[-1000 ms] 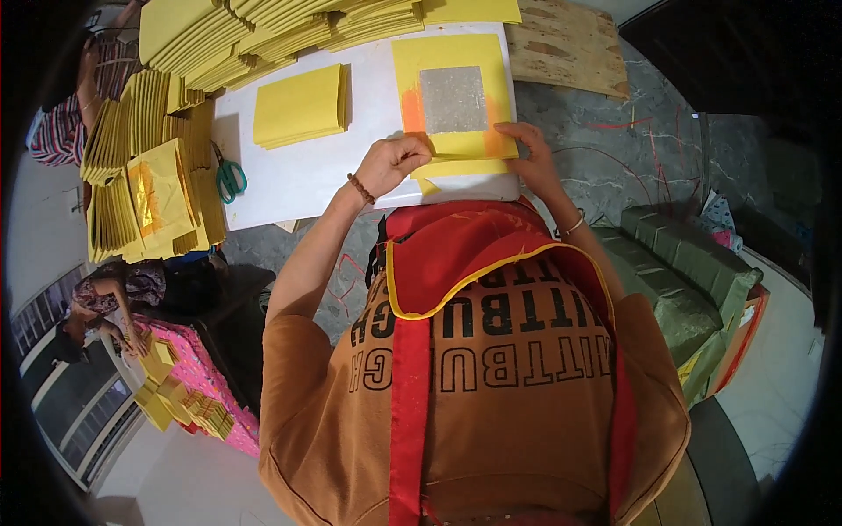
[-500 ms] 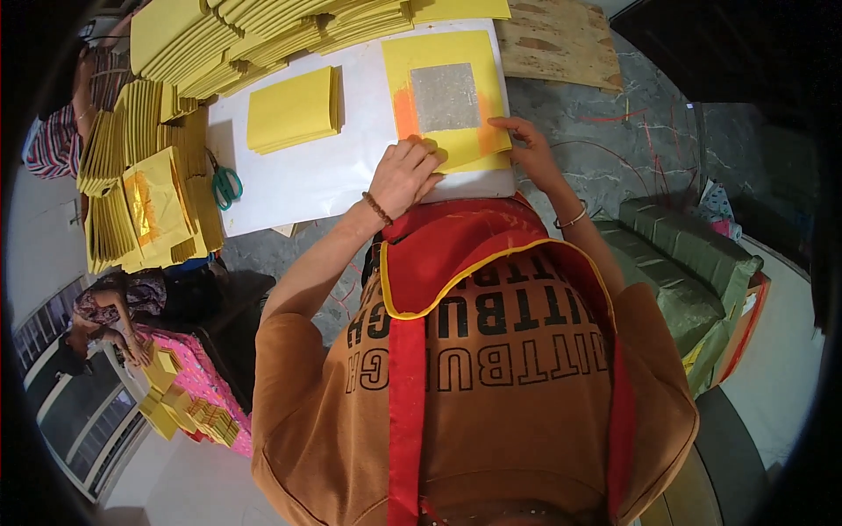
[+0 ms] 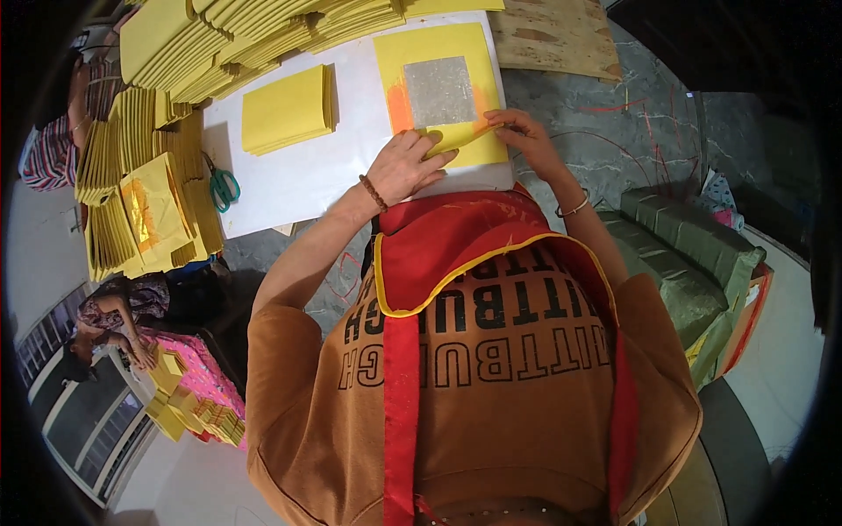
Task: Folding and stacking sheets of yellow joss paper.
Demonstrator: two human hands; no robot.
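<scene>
A yellow paper sheet (image 3: 430, 42) lies on the white tabletop in front of me. It bears a silver-grey square (image 3: 438, 92) with orange patches on both sides. The near edge of the sheet is turned up into a fold. At the left part of that fold, my left hand (image 3: 408, 165) grips the paper with curled fingers. My right hand (image 3: 529, 145) pinches the fold's right end at the table's right side. Left of the sheet rests a small stack of folded yellow papers (image 3: 285, 110), touched by neither hand.
Piles of folded yellow paper (image 3: 254, 39) line the table's far and left sides. Green-handled scissors (image 3: 224, 188) lie at the left edge of the white tabletop (image 3: 351, 167). A wooden board (image 3: 557, 39) is beyond the right corner. Another person (image 3: 118, 311) handles yellow paper at the far left.
The near edge of the sheet has been lifted and folded farther away from me. Both hands have moved slightly with it, and the view has shifted a little.
</scene>
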